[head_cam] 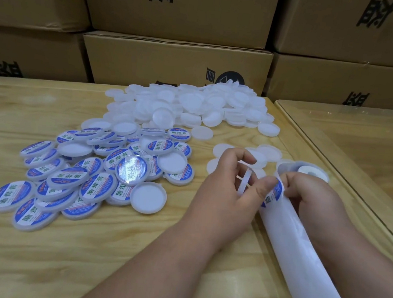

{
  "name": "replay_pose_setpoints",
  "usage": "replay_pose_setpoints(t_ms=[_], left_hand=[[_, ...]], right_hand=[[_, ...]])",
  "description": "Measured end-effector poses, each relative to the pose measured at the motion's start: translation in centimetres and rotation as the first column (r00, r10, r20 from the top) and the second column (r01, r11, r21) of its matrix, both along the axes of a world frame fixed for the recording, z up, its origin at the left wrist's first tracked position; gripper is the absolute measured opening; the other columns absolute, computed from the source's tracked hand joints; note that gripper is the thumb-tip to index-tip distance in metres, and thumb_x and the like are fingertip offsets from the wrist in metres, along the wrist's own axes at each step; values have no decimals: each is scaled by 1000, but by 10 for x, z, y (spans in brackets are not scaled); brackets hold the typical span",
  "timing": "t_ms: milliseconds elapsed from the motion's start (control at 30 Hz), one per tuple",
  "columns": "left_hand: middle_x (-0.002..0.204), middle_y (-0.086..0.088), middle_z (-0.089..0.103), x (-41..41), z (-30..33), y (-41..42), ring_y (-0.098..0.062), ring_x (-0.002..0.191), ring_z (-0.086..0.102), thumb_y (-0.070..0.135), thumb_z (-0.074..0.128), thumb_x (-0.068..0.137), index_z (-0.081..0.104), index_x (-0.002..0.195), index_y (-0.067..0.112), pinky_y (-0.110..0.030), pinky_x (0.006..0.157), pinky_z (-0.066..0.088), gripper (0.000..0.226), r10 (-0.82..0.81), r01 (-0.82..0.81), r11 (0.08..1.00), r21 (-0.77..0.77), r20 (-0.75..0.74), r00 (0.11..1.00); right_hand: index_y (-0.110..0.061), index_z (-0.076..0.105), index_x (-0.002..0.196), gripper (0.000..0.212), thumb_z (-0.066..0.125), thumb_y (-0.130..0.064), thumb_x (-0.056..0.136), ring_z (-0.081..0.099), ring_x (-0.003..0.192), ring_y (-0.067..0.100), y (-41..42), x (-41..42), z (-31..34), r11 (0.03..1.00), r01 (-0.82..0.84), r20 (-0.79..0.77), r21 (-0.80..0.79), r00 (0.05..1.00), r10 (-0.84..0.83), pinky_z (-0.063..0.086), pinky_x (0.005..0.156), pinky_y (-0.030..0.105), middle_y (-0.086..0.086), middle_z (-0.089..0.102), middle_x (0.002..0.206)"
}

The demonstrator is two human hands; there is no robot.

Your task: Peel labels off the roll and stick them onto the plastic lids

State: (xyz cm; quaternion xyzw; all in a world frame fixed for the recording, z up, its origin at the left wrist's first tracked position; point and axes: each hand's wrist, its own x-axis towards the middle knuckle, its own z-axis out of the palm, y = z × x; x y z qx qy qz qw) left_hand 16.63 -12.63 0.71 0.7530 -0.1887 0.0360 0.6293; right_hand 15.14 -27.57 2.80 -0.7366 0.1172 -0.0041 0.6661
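My left hand (230, 188) holds a white plastic lid (245, 182) edge-on between its fingers. Its thumb touches a round blue label (275, 192) that curls off the white backing strip (300, 261). My right hand (314, 197) grips the backing strip just behind the label. The label roll (309, 171) lies just beyond my right hand. A heap of labelled lids (85, 178) lies on the left. A pile of blank white lids (195, 107) sits at the back.
The wooden table (33, 265) carries everything. A few loose blank lids (270, 154) lie beyond my hands. A second table with a glass top (361, 142) adjoins on the right. Stacked cardboard boxes (175, 61) stand behind the table.
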Motion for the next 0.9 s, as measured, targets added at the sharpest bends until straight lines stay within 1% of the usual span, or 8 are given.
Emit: replay_pose_setpoints(t_ms=[67,133,200,433,567,700,800,900], left_hand=[[91,22,65,0,0,0,5,84,63,53,64,85,51,112,53,-7,68,45,29,-34,33,998,49,5,999],[104,22,63,1,-2,1,8,101,58,49,63,90,57,117,54,-5,79,42,28,-49,43,990,137,38,998],[113,21,61,1,-3,1,9,113,52,39,62,96,60,122,51,-4,91,36,29,-68,50,977,207,81,994],[111,18,56,0,-4,-1,5,104,51,35,58,98,60,112,45,-12,86,40,18,-98,76,938,337,47,994],[109,17,55,-1,-4,-1,2,98,53,36,58,98,58,109,46,-17,86,44,15,-87,70,938,340,35,996],[108,18,55,-1,-3,-1,2,99,53,37,56,98,57,107,46,-15,85,43,13,-81,67,941,333,29,996],[109,17,58,0,-4,-1,2,98,55,37,57,98,58,107,44,-19,87,45,11,-68,56,947,316,28,997],[108,18,60,2,-3,-1,1,97,58,36,59,97,60,104,43,-23,84,48,10,-50,43,961,272,16,999]], right_hand=[[7,44,69,48,57,-31,43,33,69,29,0,1,-1,996,-26,28,-80,999,28,28,62,41,13,39,69],[-4,53,60,27,57,-30,53,44,66,26,0,1,-4,994,-59,76,-96,995,66,34,65,44,15,49,66],[-5,61,68,23,55,-27,63,49,69,26,-1,1,-8,996,-72,112,-43,991,77,37,66,44,16,54,70],[-27,59,86,21,58,-26,66,53,55,20,-1,10,-15,994,94,113,57,989,-99,43,56,36,3,64,67],[-20,55,95,26,56,-18,69,56,47,21,-5,11,-14,988,104,98,110,989,-115,44,50,33,8,65,63],[-20,66,71,10,58,-18,77,56,44,23,-4,8,-8,992,79,127,94,988,-90,42,41,28,15,66,64],[-20,69,63,27,61,-24,88,49,42,14,-2,4,-8,997,69,144,-21,987,-65,38,39,22,2,61,56],[-9,73,75,36,61,-41,81,45,47,11,0,0,-8,982,9,125,-189,992,15,37,47,25,-6,56,53]])
